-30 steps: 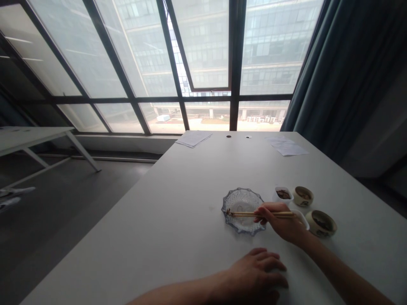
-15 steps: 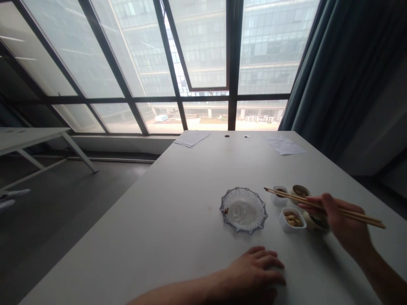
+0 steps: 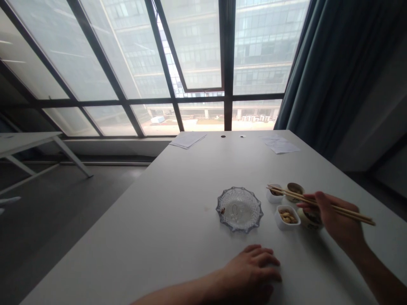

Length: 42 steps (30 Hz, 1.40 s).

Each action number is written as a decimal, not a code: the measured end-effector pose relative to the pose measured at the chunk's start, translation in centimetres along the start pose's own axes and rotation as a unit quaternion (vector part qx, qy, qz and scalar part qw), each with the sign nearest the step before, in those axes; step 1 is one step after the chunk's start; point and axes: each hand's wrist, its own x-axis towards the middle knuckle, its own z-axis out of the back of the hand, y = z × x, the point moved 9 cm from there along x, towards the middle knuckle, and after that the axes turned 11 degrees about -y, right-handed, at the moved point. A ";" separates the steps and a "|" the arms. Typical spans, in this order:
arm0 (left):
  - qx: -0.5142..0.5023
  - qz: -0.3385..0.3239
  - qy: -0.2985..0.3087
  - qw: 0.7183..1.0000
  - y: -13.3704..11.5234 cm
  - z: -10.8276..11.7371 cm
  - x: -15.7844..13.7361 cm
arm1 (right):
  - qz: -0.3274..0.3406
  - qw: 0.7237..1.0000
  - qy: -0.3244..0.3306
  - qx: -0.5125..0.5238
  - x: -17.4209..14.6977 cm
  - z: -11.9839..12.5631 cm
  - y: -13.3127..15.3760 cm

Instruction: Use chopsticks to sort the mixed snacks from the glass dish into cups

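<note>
My right hand (image 3: 341, 224) holds a pair of wooden chopsticks (image 3: 337, 208). Their tips reach over a small white cup (image 3: 274, 196) with dark pieces in it and stand slightly apart, with nothing visible between them. Close by are a white cup of pale yellowish pieces (image 3: 288, 217), a round bowl (image 3: 294, 190) and another bowl (image 3: 309, 221), partly hidden by my right hand. My left hand (image 3: 252, 269) rests on the table, fingers loosely apart, holding nothing. Beyond it sits a scalloped glass dish (image 3: 241, 220) with a small dark piece near its left side.
The white table (image 3: 152, 237) stretches toward the windows. Paper sheets lie at its far left (image 3: 188, 140) and far right (image 3: 280, 144), with two round holes between them. A dark curtain (image 3: 318, 80) hangs at right; another table (image 3: 28, 142) stands at left.
The view has turned slightly, so most things appear further left. The chopstick tips have parted a little and now lie over the cup of dark pieces. My left hand stays on the table.
</note>
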 end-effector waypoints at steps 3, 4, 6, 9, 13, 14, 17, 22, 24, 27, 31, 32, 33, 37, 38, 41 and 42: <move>0.002 -0.001 -0.005 1.000 0.0 0.0 0.0 | -0.021 0.995 0.098 0.014 -2.5 -4.0 -0.8; 0.003 -0.001 -0.006 1.000 0.0 -0.1 0.0 | -0.029 0.989 0.141 0.018 -3.5 -5.6 -1.2; 0.006 0.000 -0.009 1.000 0.2 -0.3 -0.1 | -0.041 0.974 0.222 0.028 -5.7 -8.7 -2.0; 0.005 -0.009 -0.014 1.000 0.3 -0.6 -0.2 | -0.073 0.963 0.253 0.050 -7.6 -11.7 -3.0; 0.004 -0.013 -0.021 1.000 0.4 -0.8 -0.2 | -0.110 0.962 0.238 0.077 -8.6 -13.7 -3.5; 0.005 -0.012 -0.021 1.000 0.4 -0.7 -0.2 | -0.113 0.960 0.244 0.076 -8.7 -14.0 -3.5; 0.004 -0.013 -0.017 1.000 0.4 -0.8 -0.1 | -0.114 0.957 0.259 0.058 -8.9 -14.1 -3.7; 0.003 -0.009 -0.015 1.000 0.3 -0.8 -0.1 | -0.097 0.966 0.235 0.036 -8.1 -12.3 -3.7; 0.005 -0.009 -0.017 1.000 0.3 -0.8 -0.1 | -0.090 0.969 0.228 0.032 -8.0 -11.9 -3.7; 0.011 -0.011 -0.021 1.000 0.3 -0.7 -0.1 | -0.088 0.967 0.236 0.040 -8.4 -12.3 -3.8; 0.009 -0.022 -0.024 0.999 0.0 -0.3 0.1 | -0.086 0.962 0.257 0.046 -9.1 -13.3 -4.0; 0.009 -0.025 -0.026 0.999 -0.1 -0.1 0.1 | -0.081 0.961 0.262 0.042 -9.2 -13.5 -4.1; 0.009 -0.028 -0.027 0.999 -0.2 0.0 0.1 | -0.074 0.960 0.268 0.035 -9.2 -13.5 -4.1; 0.009 -0.029 -0.027 0.999 -0.2 0.2 0.1 | -0.040 0.963 0.266 0.004 -9.2 -13.4 -4.1; 0.008 -0.027 -0.026 0.999 -0.2 0.1 0.1 | -0.037 0.965 0.259 0.001 -9.2 -13.3 -4.2; 0.007 -0.020 -0.025 0.999 0.1 -0.2 0.0 | -0.046 0.973 0.227 0.008 -8.8 -12.7 -4.4; 0.006 -0.017 -0.024 1.000 0.2 -0.3 -0.1 | -0.048 0.975 0.216 0.013 -8.5 -12.4 -4.3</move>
